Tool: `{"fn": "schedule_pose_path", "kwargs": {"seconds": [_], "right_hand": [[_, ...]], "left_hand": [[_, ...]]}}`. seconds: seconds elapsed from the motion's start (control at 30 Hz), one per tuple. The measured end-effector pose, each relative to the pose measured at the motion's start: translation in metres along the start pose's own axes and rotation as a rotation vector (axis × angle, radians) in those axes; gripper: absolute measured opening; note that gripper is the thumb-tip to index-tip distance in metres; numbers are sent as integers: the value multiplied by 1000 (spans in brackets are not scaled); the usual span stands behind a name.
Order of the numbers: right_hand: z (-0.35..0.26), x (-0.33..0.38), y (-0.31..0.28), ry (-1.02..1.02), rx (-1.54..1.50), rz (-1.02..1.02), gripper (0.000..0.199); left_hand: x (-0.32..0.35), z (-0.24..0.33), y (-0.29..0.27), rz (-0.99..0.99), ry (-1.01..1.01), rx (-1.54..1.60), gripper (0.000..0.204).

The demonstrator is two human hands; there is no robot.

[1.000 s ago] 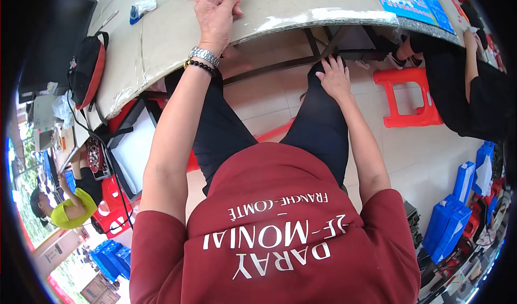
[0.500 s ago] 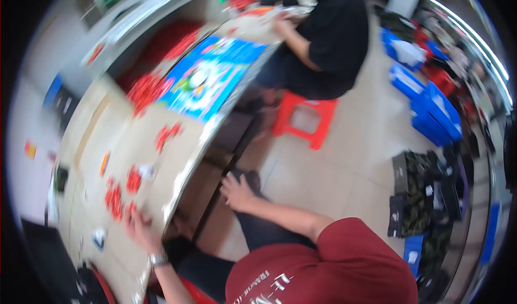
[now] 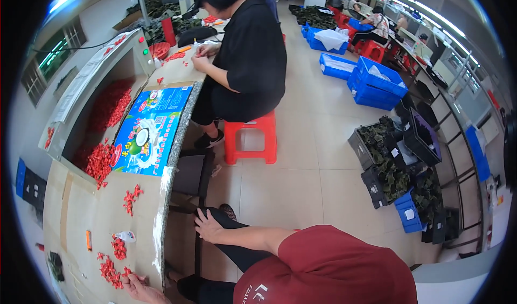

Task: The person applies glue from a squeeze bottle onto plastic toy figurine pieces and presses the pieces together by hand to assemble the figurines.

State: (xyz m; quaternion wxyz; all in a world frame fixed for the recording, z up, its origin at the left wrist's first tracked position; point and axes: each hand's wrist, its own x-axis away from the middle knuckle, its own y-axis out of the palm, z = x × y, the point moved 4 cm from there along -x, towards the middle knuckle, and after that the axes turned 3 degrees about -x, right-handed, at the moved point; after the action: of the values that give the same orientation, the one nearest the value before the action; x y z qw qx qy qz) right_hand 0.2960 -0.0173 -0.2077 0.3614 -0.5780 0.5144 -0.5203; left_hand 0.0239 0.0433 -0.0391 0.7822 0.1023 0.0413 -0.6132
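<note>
At the lower left, my left hand (image 3: pixel 141 290) is over the table edge beside a loose pile of small red pieces (image 3: pixel 110 273). Its fingertips are pinched around one small red piece (image 3: pixel 127 271); the lower palm runs out of the picture. My right hand (image 3: pixel 208 226) lies on my knee, fingers spread, holding nothing. Just beyond the pile is a second red heap (image 3: pixel 119 247), with a small white bottle (image 3: pixel 126 236) touching it. An orange stick-shaped tool (image 3: pixel 89 240) lies to their left, and more red pieces (image 3: pixel 131 199) sit farther up the table.
A blue printed sheet (image 3: pixel 151 130) covers the table beside a machine opening full of red pieces (image 3: pixel 102 161). A person in black (image 3: pixel 253 61) sits on a red stool (image 3: pixel 250 137). Blue crates (image 3: pixel 377 83) and dark bins of dark green pieces (image 3: pixel 390 177) stand on the floor at right.
The view has tilted up and steadied, so the table and my hands appear lower and more of the room shows. My left hand stays at the red pile; my right hand stays on my knee.
</note>
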Motion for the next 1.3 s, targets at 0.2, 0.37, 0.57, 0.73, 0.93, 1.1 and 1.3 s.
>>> {"fn": "schedule_pose_path", "kwargs": {"seconds": [0.2,0.37,0.57,0.73,0.93,1.1,1.3], "right_hand": [[-15,7,3,-77,-3,31,41],[-7,5,5,-59,40,70,38],[-23,8,24,-174,129,131,35],[-55,31,42,-475,428,-4,24],[-109,86,175,-625,135,-679,22],[-103,143,261,-693,137,-1210,32],[-87,161,284,-728,-61,-1310,33]], "left_hand": [[-3,-8,-13,11,3,9,9],[2,-3,6,-14,1,-3,8],[5,4,0,9,24,-44,5],[2,-2,-12,-57,64,-9,12],[-3,-2,7,-2,29,28,13],[-9,-8,-2,40,51,60,10],[-1,-2,-5,107,29,-53,10]]}}
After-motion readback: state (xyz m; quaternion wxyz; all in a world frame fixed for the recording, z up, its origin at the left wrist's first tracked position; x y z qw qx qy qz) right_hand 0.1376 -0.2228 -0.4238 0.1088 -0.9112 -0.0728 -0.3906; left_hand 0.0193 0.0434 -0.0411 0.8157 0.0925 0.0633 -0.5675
